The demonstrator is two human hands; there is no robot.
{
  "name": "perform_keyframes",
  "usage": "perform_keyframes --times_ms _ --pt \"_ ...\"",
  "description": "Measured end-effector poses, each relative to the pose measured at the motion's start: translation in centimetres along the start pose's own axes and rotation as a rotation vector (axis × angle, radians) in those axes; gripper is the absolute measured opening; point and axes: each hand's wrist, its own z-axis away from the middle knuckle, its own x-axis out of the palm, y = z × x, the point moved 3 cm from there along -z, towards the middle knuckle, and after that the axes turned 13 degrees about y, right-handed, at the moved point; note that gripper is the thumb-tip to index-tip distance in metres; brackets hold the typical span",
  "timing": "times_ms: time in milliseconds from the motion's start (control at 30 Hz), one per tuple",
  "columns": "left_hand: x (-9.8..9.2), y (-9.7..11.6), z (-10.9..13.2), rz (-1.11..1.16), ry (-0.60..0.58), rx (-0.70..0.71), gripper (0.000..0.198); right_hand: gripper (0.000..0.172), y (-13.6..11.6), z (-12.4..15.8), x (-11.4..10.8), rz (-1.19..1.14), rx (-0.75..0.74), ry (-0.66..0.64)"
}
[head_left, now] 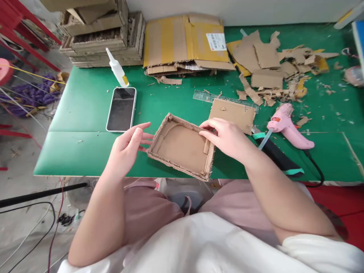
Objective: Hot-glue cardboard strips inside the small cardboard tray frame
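A shallow cardboard tray (182,146) with low, rough-edged walls is tilted at the front edge of the green table, its inside facing me. My right hand (224,136) pinches the tray's upper right wall between thumb and fingers. At the tray's left side my left hand (127,146) is open, its fingers stretched out and spread; whether the fingertips touch the wall I cannot tell. Just beyond my right hand a flat cardboard piece (233,113) lies partly over a clear ruler (203,96).
A pink glue gun (292,127) and a black-and-teal tool (280,159) lie at right. A phone (121,110) and a white bottle (118,72) are at left. Behind are stacked cardboard frames (105,41), a taped box (182,41) and cardboard scraps (267,77).
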Motion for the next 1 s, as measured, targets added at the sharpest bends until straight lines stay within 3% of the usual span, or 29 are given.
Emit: perform_keyframes --times_ms 67,233,467,667,833,900,1000 --pt "0.5 -0.1 0.2 -0.015 0.004 0.04 0.049 0.007 -0.1 0.3 0.2 0.063 -0.045 -0.014" --pt "3.2 0.9 1.3 -0.352 -0.023 0.361 0.055 0.013 -0.1 0.9 0.7 0.193 -0.165 -0.013" --pt "5.8 1.4 2.2 -0.544 -0.101 0.418 0.06 0.028 -1.0 1.0 0.9 0.251 -0.293 -0.011" --pt "6.3 1.0 2.5 -0.549 -0.042 0.518 0.052 0.018 -2.7 0.2 1.7 0.257 -0.366 -0.067" --pt "5.6 1.6 2.9 -0.529 0.095 0.601 0.023 0.012 -3.6 0.2 2.5 0.307 -0.386 -0.034" --pt "5.2 2.0 3.2 -0.563 0.151 0.678 0.015 0.011 -3.6 0.2 2.7 0.322 -0.4 -0.035" --pt "4.9 2.3 3.7 -0.593 0.184 0.825 0.019 0.012 -3.6 0.2 2.8 0.33 -0.412 -0.033"
